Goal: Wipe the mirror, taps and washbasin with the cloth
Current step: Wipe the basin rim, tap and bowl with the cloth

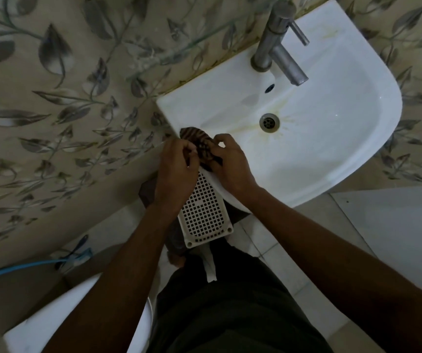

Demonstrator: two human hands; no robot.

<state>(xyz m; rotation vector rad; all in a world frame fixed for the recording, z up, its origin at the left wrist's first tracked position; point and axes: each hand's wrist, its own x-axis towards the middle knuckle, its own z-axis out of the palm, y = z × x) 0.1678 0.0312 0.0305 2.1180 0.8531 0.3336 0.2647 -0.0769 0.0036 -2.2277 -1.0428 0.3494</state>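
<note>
Below the basin: white perforated grille [204, 212] on the floor.
Left hand [176, 164]: fingers curled, pinching cloth [202, 146].
Right hand [230, 161]: fingers curled, gripping cloth's other side.
Cloth: dark, striped, bunched on near-left rim of washbasin [332, 138].
Drain [269, 122]: mid-bowl, yellowish stains around.
Tap [278, 44]: steel, at basin's back edge by leaf-patterned wall [64, 98].

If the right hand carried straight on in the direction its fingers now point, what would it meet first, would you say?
The right hand points up-left, so it would likely meet the dark striped cloth it already pinches, then the left hand gripping the other side. Depth is unclear.
</note>
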